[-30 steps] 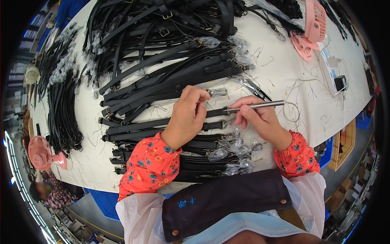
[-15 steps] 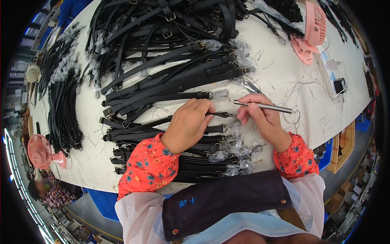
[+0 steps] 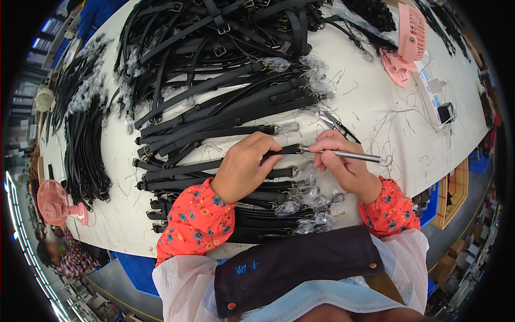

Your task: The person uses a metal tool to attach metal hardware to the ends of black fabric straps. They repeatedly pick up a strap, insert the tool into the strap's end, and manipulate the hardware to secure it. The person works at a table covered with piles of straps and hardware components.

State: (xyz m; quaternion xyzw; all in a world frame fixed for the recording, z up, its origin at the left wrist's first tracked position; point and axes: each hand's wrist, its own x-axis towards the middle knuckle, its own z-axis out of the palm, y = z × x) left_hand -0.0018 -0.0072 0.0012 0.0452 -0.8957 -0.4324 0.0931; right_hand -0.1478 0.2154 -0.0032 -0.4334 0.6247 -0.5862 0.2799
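Observation:
My left hand [image 3: 244, 165] pinches a black strap [image 3: 290, 149] between thumb and fingers, close to its metal-fitted right end. In my right hand [image 3: 343, 167] is a slim silver metal rod-shaped tool [image 3: 360, 156], gripped by thumb and fingers. Its left end lies at the tip of the strap, though my fingers partly hide the contact. More black straps with buckles [image 3: 225, 131] lie in rows around and under my left hand, many with clear plastic wrap [image 3: 316, 194] on their right ends. Just beyond my right hand rests a pair of scissors or snips [image 3: 339, 126].
A large heap of black buckled straps [image 3: 214, 32] covers the far side of the white table [image 3: 375, 107]. Bundled straps [image 3: 86, 145] lie at left. Pink fans [image 3: 412, 37] stand at both sides; a power strip [image 3: 431, 94] with a black plug sits at right. Loose threads are scattered about.
My right hand has turned the metal tool and lowered its left end to the tip of the strap. My left hand has stayed nearly in place, holding the strap.

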